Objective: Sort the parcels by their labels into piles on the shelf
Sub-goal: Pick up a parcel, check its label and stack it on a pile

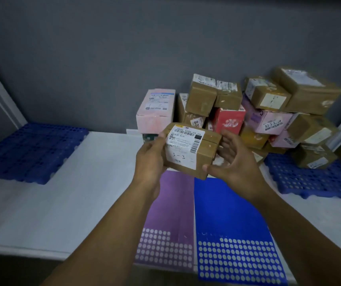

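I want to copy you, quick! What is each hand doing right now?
Left hand: closed on the left side of the brown parcel.
Right hand: holding the parcel's right end, thumb under its corner, fingers loosely spread.

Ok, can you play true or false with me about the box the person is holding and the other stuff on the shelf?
1. Both hands are on the brown parcel. True: the left hand grips its left side and the right hand holds its right end.
2. The label has "3-3" written on it by hand. True.
3. The blue grid mat on the left is stacked with boxes. False: it has none on it; the pile of parcels sits at the right, by the wall.
4. The held parcel rests on the purple sheet. False: it is held up in the air above it.
5. A blue dotted sheet lies beside the purple one. True.
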